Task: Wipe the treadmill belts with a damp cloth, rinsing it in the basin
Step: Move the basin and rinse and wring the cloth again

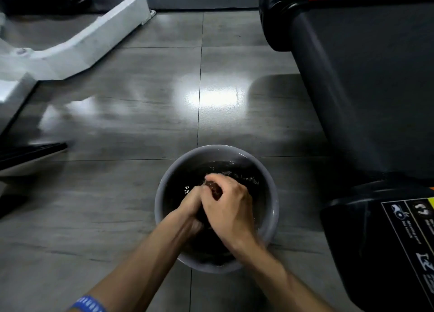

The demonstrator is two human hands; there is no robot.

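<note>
Over the grey basin [162, 194] on the tiled floor [117, 128], both hands meet above dark water: left hand [191, 202] and right hand [229, 204] clench a brownish cloth [215, 190] between them; treadmill [366, 95] stands just right.

2 bare forearms in view, no sleeves reaching wrists. Left hand [191, 202] and right hand [229, 207] ungloved, no rings or watch visible. Blue wristband [90, 305] with pale printed marks on left forearm, near bottom edge; print too blurred to read.
</note>
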